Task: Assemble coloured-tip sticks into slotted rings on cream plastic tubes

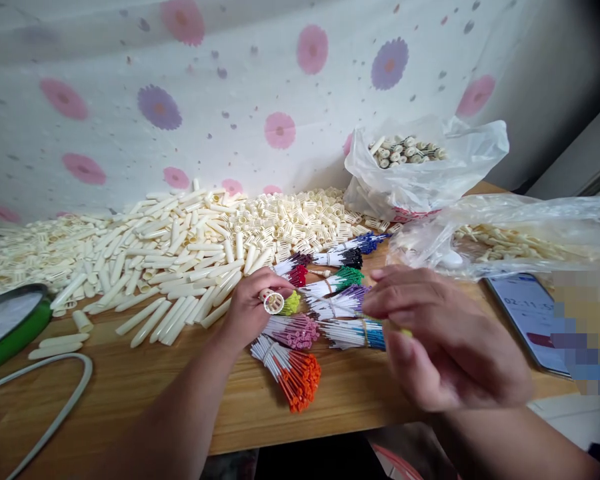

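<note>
My left hand (pixel 253 310) is closed around a cream plastic tube with a slotted, cage-like end (pixel 273 303), its round opening facing me. My right hand (pixel 445 337), slightly blurred, is pinched on a small yellow piece (pixel 407 332); the rest of it is hidden by the fingers. Between and below the hands lie bundles of thin white sticks with coloured heads: orange (pixel 300 383), pink (pixel 295 331), light blue (pixel 357 333), purple (pixel 337 303), green (pixel 347 277), red (pixel 297 275), black (pixel 347 258) and dark blue (pixel 373 241). Yellow-headed sticks (pixel 292 303) show beside my left hand.
Smooth cream tubes (pixel 180 247) and slotted pieces (pixel 300 217) form a long heap along the back. Plastic bags of parts (pixel 420 180) (pixel 520 233) stand at the right, near a phone (pixel 527 323). A green-rimmed object (pixel 35 327) and white cable (pixel 83 380) are at left.
</note>
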`<state>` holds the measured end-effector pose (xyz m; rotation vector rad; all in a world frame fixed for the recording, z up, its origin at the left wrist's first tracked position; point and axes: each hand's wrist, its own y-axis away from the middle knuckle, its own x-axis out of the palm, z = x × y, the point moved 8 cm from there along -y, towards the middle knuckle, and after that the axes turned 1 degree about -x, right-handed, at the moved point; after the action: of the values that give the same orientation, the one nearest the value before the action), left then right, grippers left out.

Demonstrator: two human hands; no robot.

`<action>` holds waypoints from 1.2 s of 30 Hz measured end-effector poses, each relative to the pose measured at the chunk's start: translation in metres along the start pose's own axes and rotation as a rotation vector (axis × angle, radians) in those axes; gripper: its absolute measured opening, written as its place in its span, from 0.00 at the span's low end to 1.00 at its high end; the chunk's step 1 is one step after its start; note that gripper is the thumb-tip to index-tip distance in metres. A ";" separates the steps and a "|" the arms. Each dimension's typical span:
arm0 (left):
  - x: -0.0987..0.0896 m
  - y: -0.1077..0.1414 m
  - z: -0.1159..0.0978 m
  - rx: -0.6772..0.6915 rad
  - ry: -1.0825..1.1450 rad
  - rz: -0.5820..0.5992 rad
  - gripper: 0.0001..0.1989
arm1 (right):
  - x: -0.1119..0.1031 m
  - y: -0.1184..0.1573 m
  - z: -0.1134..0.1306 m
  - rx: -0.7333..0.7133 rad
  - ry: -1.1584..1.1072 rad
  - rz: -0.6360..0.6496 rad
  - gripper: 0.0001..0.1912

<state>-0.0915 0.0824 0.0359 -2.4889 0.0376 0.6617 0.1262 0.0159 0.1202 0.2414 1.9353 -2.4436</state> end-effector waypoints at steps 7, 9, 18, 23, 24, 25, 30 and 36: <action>0.008 0.001 0.006 -0.022 -0.035 0.050 0.02 | 0.024 0.004 0.005 0.009 0.020 0.233 0.05; 0.010 0.001 0.005 -0.026 -0.020 0.064 0.02 | 0.029 0.007 0.004 -0.021 0.035 0.199 0.06; 0.016 0.002 0.001 -0.050 -0.042 0.118 0.04 | 0.060 0.018 -0.016 0.048 0.051 0.231 0.05; 0.009 0.003 0.008 -0.024 -0.102 0.130 0.16 | 0.060 0.021 -0.032 0.163 0.130 0.219 0.05; 0.009 0.003 0.007 -0.006 -0.096 0.149 0.21 | 0.058 0.021 -0.034 0.173 0.138 0.208 0.05; 0.010 0.003 0.006 0.012 -0.087 0.172 0.25 | 0.055 0.020 -0.035 0.183 0.140 0.201 0.06; 0.013 0.003 0.001 0.035 -0.098 0.219 0.24 | 0.049 0.019 -0.033 0.177 0.133 0.201 0.06; 0.013 0.005 -0.003 0.064 -0.102 0.204 0.21 | 0.051 0.023 -0.043 0.223 0.080 0.203 0.04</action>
<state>-0.0796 0.0780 0.0298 -2.4065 0.2733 0.8576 0.0835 0.0569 0.0820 0.5188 1.5723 -2.5440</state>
